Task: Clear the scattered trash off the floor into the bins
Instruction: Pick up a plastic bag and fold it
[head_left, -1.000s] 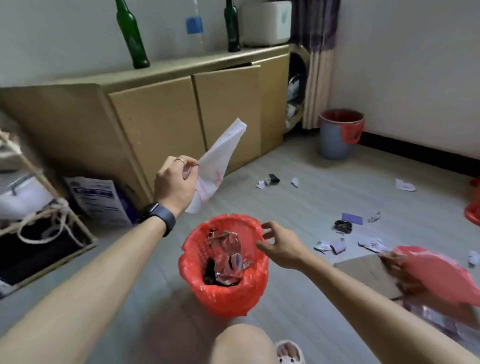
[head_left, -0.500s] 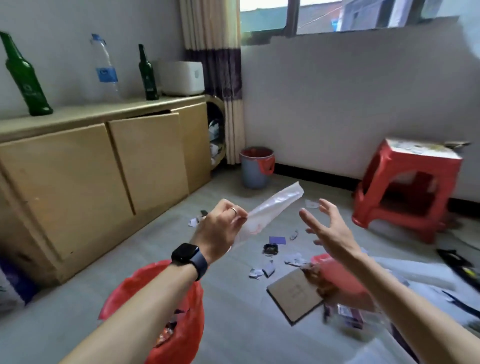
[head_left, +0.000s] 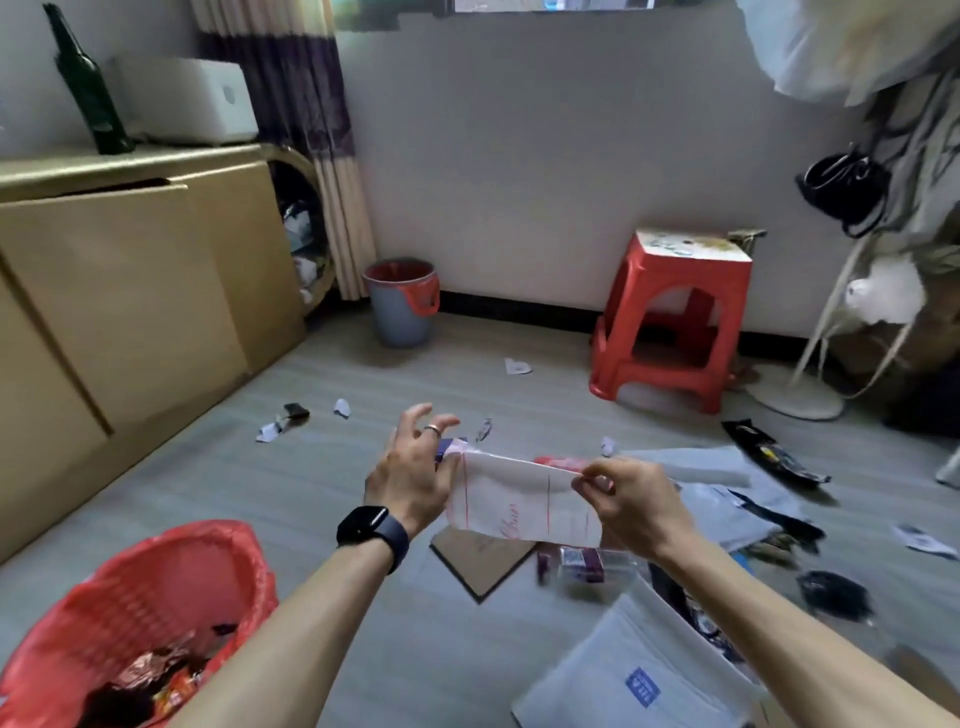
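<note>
Grey plank floor (head_left: 234, 493), scraps (head_left: 270, 431) scattered. Clear red-printed plastic bag (head_left: 519, 504) stretched mid-air between hands — left hand (head_left: 410, 473) pinches one edge, spare fingers (head_left: 413, 418) spread; right hand (head_left: 628, 499) pinches the opposite corner — likely flattening it for the red-lined basket bin (head_left: 156, 571).

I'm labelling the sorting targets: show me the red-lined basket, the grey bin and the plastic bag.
red-lined basket (head_left: 171, 571): head view, inner liner wall.
grey bin (head_left: 397, 323): head view, front wall.
plastic bag (head_left: 519, 506): head view, its printed face.
</note>
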